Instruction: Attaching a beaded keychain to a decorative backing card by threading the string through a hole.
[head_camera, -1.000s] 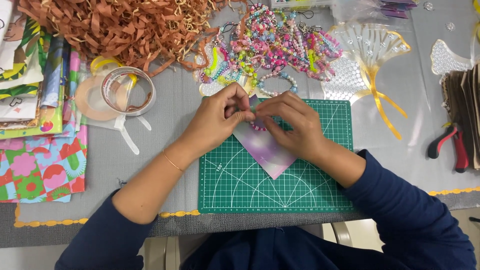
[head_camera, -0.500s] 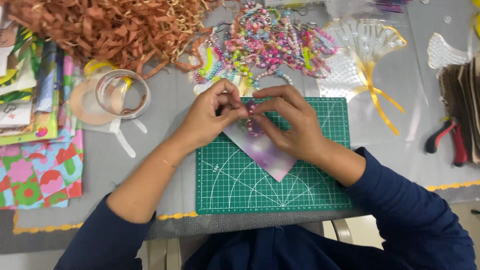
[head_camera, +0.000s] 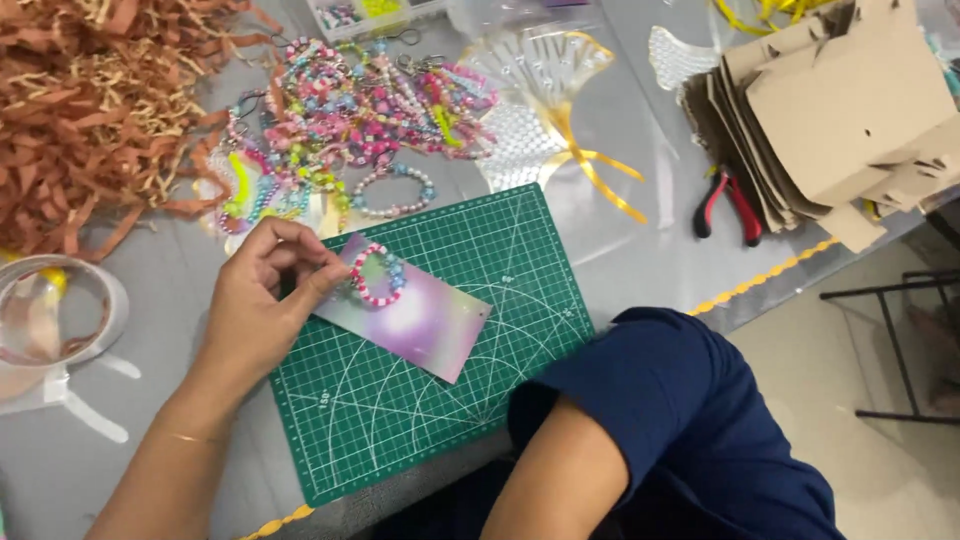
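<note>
Left hand pinches an iridescent card bearing a bead bracelet, mid-frame on the green cutting mat. Right hand is out of view. Flat cardboard boxes crowd the worktop's upper right edge.

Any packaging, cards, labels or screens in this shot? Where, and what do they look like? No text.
Backing card: on the green cutting mat, pinched by the left hand; iridescent purple-pink rectangle with a beaded bracelet on it.
Flat cardboard boxes: stacked top right; brown, unfolded.
Clear gift bags: top centre; fan-shaped, white dots, gold ribbon.
Bead box: top edge; clear, with compartments.
No screens or signs.
</note>
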